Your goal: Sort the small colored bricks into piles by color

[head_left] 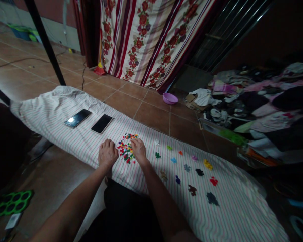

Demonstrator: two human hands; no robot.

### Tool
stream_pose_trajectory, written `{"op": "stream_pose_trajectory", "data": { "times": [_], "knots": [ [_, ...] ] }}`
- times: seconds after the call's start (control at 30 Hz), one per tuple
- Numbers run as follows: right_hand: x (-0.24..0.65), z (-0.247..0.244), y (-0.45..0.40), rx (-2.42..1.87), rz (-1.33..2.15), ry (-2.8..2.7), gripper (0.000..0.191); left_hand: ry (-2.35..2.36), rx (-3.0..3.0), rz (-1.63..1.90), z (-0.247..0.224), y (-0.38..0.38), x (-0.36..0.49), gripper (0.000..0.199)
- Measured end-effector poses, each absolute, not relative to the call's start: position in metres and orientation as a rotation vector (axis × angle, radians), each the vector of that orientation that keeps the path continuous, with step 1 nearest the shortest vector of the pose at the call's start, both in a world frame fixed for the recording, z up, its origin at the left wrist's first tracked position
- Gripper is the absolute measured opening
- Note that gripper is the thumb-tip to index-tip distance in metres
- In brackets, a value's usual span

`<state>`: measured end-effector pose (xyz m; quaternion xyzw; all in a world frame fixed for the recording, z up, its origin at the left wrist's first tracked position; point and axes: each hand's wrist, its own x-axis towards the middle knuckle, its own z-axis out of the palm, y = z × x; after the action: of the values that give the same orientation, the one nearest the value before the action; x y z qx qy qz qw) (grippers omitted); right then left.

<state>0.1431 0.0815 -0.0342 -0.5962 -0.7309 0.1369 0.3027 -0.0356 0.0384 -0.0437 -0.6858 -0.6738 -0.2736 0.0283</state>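
A mixed heap of small coloured pieces, bead-like in size [126, 150], lies on a striped cloth [146, 181]. My right hand [138, 150] is at the heap's right edge, thumb and fingertips pinched together; whatever is between them is too small to make out. Beside the heap on the left, my left hand [108, 153] rests palm down on the cloth, fingers loosely laid out. To the right, small single-colour clusters are spread apart, among them a dark green cluster [157, 155], a yellow cluster [208, 164], a red cluster [213, 181] and a brown cluster [192, 190].
Two phones [102, 123] lie on the cloth left of the heap. Beyond the cloth are a tiled floor [126, 101], a purple basin [170, 98] and a floral curtain [151, 40]. Clothes [265, 97] are piled at right. A green ringed object [12, 202] is at lower left.
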Motion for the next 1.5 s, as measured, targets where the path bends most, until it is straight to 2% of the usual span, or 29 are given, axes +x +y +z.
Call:
{"op": "stream_pose_trajectory", "data": {
  "times": [0.57,1.07,1.5],
  "knots": [
    [0.126,-0.034,0.098,-1.793,0.249,-2.040,0.032,-2.086,-2.128,-0.844,-0.041,0.038,-0.035,0.020],
    [0.125,-0.030,0.109,-1.800,0.267,-2.027,0.012,-2.089,-2.123,-0.841,-0.041,0.038,-0.035,0.019],
    [0.122,-0.026,0.110,-1.831,0.286,-2.045,0.021,-2.080,-2.100,-0.834,-0.041,0.038,-0.035,0.020]
  ]
}}
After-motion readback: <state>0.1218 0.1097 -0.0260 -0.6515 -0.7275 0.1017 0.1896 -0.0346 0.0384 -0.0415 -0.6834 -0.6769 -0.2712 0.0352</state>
